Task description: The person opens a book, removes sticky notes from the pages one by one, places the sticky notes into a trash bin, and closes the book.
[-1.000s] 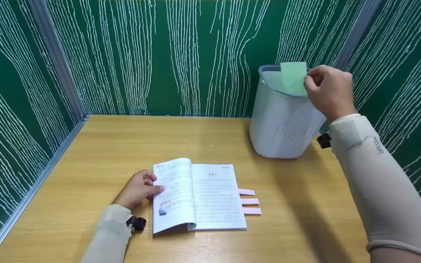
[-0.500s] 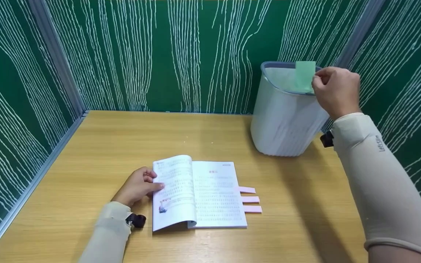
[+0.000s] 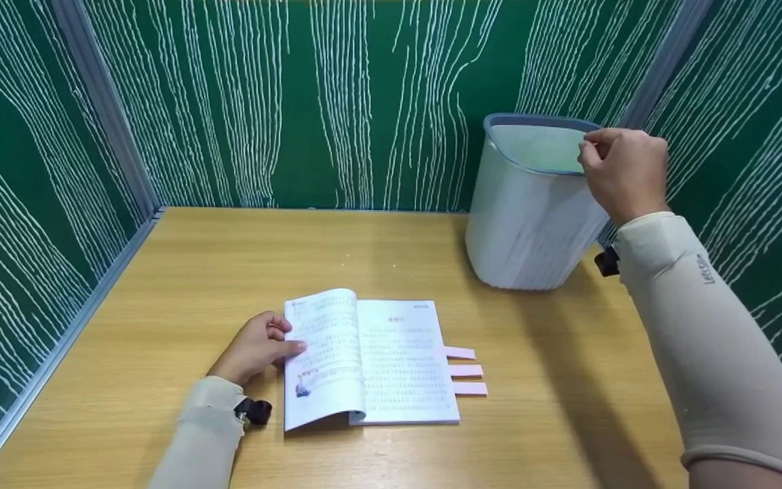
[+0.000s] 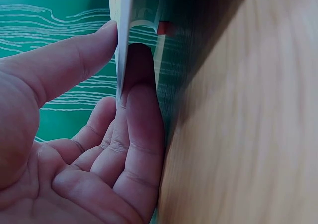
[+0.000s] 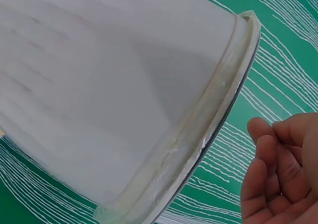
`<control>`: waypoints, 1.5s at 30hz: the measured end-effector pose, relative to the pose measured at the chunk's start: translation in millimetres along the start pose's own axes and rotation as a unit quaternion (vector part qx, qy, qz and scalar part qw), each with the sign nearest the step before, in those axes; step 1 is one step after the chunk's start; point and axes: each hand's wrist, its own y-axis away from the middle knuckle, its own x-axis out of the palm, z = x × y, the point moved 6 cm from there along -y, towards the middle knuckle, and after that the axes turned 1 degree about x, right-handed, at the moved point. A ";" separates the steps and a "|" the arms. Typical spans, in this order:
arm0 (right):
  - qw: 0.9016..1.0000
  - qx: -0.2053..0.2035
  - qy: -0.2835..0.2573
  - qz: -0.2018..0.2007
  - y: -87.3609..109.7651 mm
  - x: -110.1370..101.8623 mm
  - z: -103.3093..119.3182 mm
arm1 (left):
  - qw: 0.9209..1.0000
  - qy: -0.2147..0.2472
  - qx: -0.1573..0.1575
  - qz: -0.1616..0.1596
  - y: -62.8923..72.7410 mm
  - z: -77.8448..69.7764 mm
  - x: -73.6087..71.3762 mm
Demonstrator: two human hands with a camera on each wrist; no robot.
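At nine o'clock of the open book (image 3: pixel 403 367), the left hand (image 3: pixel 252 350) pinches lifted pages (image 3: pixel 323 360), unchanged, with three pink tabs (image 3: pixel 467 371) at the book's three o'clock. Beyond, between one and two o'clock, stands the wastebasket (image 3: pixel 530 224) – the green slip held over it half a second ago has gone from the right hand (image 3: pixel 625 170), whose curled fingers at the wastebasket's two o'clock show nothing between them, so that drop looks done. In the head view the left fingertips under the pages are hidden; inside the wastebasket only a faint green patch (image 3: pixel 548 151) shows – perhaps the slip
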 end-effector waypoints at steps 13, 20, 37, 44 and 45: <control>0.995 -0.091 -0.017 -0.025 29.3 13.6 16.9 | 1.000 0.020 0.003 -0.003 -0.4 1.0 0.3; 0.989 -0.146 -0.031 -0.011 65.6 36.0 26.3 | 1.000 0.023 0.007 -0.003 -1.5 0.4 2.5; 0.972 -0.115 -0.160 0.126 160.1 139.3 17.0 | 1.000 0.009 0.000 -0.004 -1.1 2.5 1.0; 0.964 -0.083 -0.206 0.149 181.9 166.5 5.2 | 1.000 0.015 0.010 0.000 -2.9 1.6 1.7; 0.962 -0.080 -0.213 0.148 183.9 169.4 2.6 | 1.000 0.018 0.013 0.001 -3.3 1.3 2.1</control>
